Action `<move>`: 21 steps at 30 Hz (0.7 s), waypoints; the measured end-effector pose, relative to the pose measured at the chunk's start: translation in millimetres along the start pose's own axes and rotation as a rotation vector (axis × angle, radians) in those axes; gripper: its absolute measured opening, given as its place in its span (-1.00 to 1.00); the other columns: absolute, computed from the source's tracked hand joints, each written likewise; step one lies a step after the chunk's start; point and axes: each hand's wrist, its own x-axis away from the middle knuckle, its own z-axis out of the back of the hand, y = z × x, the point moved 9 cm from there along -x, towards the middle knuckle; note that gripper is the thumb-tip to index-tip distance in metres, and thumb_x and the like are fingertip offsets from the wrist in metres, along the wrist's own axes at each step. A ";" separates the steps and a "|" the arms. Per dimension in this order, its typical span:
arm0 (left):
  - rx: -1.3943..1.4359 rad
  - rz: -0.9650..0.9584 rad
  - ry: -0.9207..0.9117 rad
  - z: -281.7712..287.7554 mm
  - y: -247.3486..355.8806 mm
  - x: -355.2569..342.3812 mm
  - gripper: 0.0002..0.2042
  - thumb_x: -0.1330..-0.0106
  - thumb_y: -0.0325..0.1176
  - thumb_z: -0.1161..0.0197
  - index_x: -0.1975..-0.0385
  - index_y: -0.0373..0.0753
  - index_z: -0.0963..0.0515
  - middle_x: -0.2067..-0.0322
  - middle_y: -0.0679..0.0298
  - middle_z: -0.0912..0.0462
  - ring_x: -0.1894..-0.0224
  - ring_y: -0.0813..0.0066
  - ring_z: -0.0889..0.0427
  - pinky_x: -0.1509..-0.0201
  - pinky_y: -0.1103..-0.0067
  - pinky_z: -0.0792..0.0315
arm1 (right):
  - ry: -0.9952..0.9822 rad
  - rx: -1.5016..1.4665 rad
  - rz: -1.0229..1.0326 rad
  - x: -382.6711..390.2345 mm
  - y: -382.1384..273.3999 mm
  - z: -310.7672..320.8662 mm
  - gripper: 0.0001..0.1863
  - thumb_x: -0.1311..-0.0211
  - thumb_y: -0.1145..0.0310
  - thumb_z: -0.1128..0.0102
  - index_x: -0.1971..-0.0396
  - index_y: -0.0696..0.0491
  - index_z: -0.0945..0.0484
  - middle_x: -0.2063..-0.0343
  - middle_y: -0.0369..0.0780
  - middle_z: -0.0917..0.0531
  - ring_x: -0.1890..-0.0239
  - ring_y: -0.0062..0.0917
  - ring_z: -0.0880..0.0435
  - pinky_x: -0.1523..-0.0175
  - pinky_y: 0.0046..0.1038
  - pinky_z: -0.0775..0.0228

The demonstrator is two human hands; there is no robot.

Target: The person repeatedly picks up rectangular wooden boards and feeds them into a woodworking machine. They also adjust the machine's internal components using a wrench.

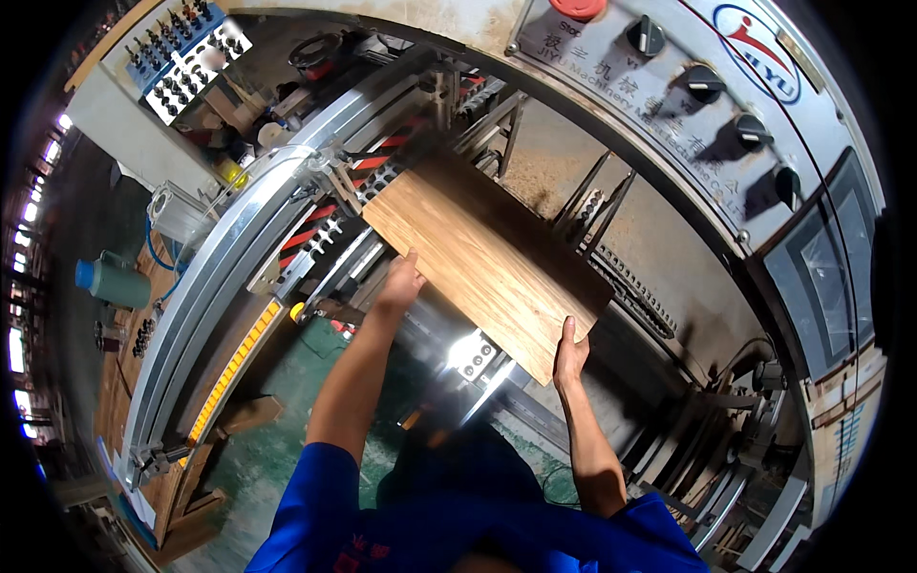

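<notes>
A flat wooden board [478,267] with light brown grain spans the middle of the view, slanting from upper left to lower right. My left hand [406,280] grips its near long edge toward the left end, thumb on top. At the right end, my right hand [571,353] holds the near corner, its thumb also lying on the upper face. The fingers of both hands are mostly hidden under the board. Its far half lies in dark shadow. Beneath and beyond it are the metal rails of a machine; whether the board rests on them I cannot tell.
A control panel [659,105] with black knobs, a red button [578,8] and a dark screen [817,263] curves along the upper right. On the left runs a long metal rail [191,296] with a yellow strip [229,368]. A green jug [119,282] stands further left.
</notes>
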 end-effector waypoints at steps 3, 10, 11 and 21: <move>-0.050 -0.017 0.038 -4.7 3.9 0.8 -0.59 -0.62 -0.12 0.07 -0.26 -0.29 -0.31 -0.21 0.06 -0.51 -0.22 0.18 -0.55 -0.27 0.20 -0.45 | 0.039 0.030 0.005 -9.1 -5.2 -4.1 -0.06 -0.39 -0.05 -0.22 -0.42 0.41 -0.08 -0.43 0.12 -0.24 -0.49 -0.21 -0.19 -0.54 -0.36 0.05; -0.125 -0.028 0.147 17.1 20.9 -23.8 -0.52 -0.62 -0.10 0.08 -0.34 -0.33 -0.20 -0.22 -0.03 -0.47 -0.25 0.05 -0.51 -0.26 0.09 -0.48 | -0.022 -0.016 0.045 -26.8 -9.0 -37.5 -0.11 -0.41 0.06 -0.23 -0.44 0.38 -0.05 -0.45 0.11 -0.19 -0.51 -0.21 -0.13 -0.55 -0.36 0.13; -0.169 -0.015 0.181 21.2 23.5 -26.6 -0.52 -0.62 -0.11 0.06 -0.33 -0.34 -0.20 -0.21 -0.04 -0.48 -0.24 0.04 -0.52 -0.23 0.10 -0.50 | 0.000 0.021 0.065 -30.1 -11.7 -38.1 -0.12 -0.41 0.08 -0.23 -0.44 0.37 -0.06 -0.46 0.10 -0.18 -0.51 -0.22 -0.12 -0.55 -0.36 0.14; -0.284 0.008 0.243 19.0 32.5 -22.0 -0.50 -0.59 -0.15 0.01 -0.32 -0.42 -0.19 -0.23 -0.09 -0.39 -0.12 0.04 -0.57 -0.01 0.18 -0.68 | -0.018 -0.036 0.081 -35.6 -9.8 -46.4 -0.16 -0.43 0.18 -0.21 -0.48 0.31 -0.02 -0.49 0.03 -0.13 -0.53 -0.28 -0.05 -0.57 -0.36 0.22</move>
